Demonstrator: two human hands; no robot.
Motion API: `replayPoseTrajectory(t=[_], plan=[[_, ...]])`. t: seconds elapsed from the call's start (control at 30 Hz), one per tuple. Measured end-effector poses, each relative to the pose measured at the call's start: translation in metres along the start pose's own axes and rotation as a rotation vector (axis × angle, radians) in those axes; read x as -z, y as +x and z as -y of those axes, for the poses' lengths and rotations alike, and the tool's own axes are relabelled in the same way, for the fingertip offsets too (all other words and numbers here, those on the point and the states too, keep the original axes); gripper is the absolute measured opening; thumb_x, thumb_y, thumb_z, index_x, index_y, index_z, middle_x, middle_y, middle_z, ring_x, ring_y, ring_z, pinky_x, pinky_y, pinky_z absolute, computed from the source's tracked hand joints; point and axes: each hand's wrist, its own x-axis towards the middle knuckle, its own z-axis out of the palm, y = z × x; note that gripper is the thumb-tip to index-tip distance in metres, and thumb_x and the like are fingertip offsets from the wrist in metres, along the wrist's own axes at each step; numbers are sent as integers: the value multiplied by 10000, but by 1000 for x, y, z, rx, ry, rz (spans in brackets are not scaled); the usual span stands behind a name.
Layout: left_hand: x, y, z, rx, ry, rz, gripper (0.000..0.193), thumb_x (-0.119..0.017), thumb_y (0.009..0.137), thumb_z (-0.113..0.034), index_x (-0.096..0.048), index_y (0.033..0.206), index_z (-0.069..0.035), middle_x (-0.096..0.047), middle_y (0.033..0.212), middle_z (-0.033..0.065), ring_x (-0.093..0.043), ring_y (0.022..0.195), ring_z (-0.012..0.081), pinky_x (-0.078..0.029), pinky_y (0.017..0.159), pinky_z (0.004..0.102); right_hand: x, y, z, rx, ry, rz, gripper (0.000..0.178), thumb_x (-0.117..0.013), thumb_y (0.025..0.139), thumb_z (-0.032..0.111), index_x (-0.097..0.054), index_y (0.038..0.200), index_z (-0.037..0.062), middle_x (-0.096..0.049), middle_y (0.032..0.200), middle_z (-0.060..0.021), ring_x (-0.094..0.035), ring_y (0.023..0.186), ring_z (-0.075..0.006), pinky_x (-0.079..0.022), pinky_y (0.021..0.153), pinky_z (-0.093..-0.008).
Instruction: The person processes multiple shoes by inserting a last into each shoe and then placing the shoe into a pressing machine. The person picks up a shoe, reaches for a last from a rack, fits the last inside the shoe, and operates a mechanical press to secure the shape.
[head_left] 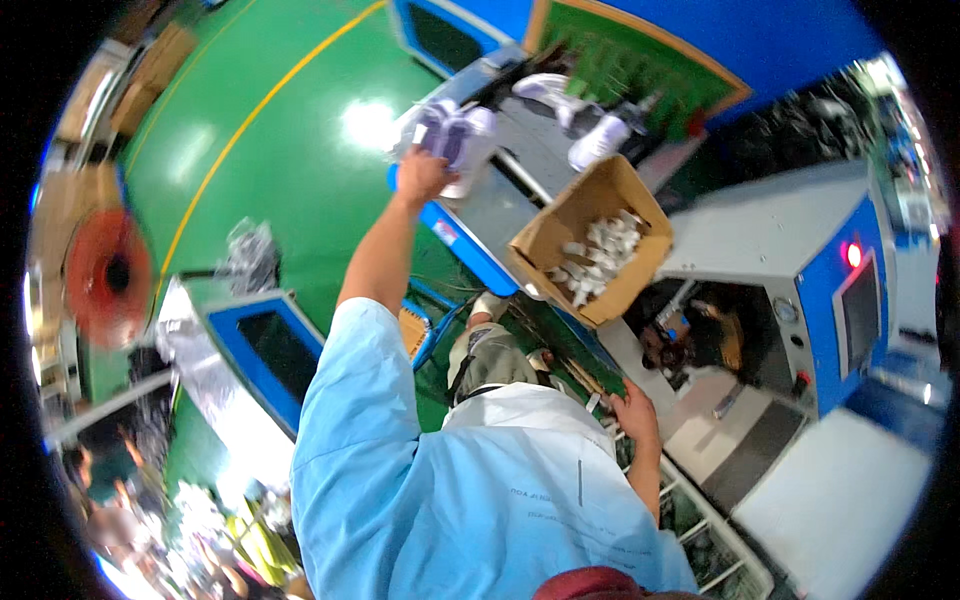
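My left hand (425, 178) reaches out to the far left, its fingers closed on the near end of a white and lavender sneaker (458, 143). A second sneaker (432, 127) of the same colours sits right beside it, at the end of the grey worktable (495, 205). My right hand (635, 412) is low on the right, beside the machine's front edge, with its fingers apart and nothing visible in them. An open cardboard box (540, 240) with several small white pieces (600, 258) stands between the table and the machine.
More white shoes (600, 140) lie at the back before a green bristled panel (625, 60). A grey and blue machine (775, 225) with a red light stands right. A white wire rack (715, 530) is near my right forearm. An orange-red fan (108, 278) stands far left.
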Motion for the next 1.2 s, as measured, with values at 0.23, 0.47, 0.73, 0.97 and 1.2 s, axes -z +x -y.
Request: replayPoseTrajectory(t=[0.23, 0.47, 0.73, 0.97, 1.2], plan=[[53, -255, 45, 143, -84, 3, 429, -697, 807, -548, -805, 977, -169, -730, 1035, 108, -596, 1165, 318, -512, 979, 445, 17, -17, 46, 117, 40, 21, 598, -633, 959, 281, -485, 1487, 43, -595, 1393, -195, -617, 1197, -341, -490, 1011, -444], [104, -624, 153, 890, 229, -146, 373, -822, 721, -441, -769, 884, -110, -696, 914, 121, -672, 968, 340, -553, 832, 439, 63, -9, 60, 219, -149, -99, 469, -594, 1005, 247, -546, 1416, 26, -615, 1354, -182, -625, 1177, -314, -501, 1013, -406], [72, -589, 202, 1525, 33, -553, 499, -508, 980, -397, -642, 1131, 58, -690, 1105, 289, -668, 1023, 459, -531, 910, 510, 126, -11, 81, 460, 178, -680, 359, -555, 1045, 204, -605, 1344, 10, -646, 1306, -170, -636, 1156, -285, -505, 1024, -359], [-68, -168, 2, 388, -590, -212, 426, -688, 911, -231, -647, 1257, 14, -700, 1197, 203, -672, 1098, 374, -531, 954, 419, 234, 72, 107, 456, -341, -1842, 560, -544, 1031, 394, -509, 1410, -17, -533, 1423, -212, -492, 1328, -385, -328, 1128, -518], [-102, 178, -211, -150, -672, 68, 792, -807, 823, -278, -431, 1474, -28, -599, 1357, 240, -575, 1231, 426, -468, 1035, 459, 238, 89, 94, 238, -666, -2023, 611, -517, 1009, 427, -466, 1372, -62, -518, 1403, -232, -481, 1324, -364, -279, 1129, -507]])
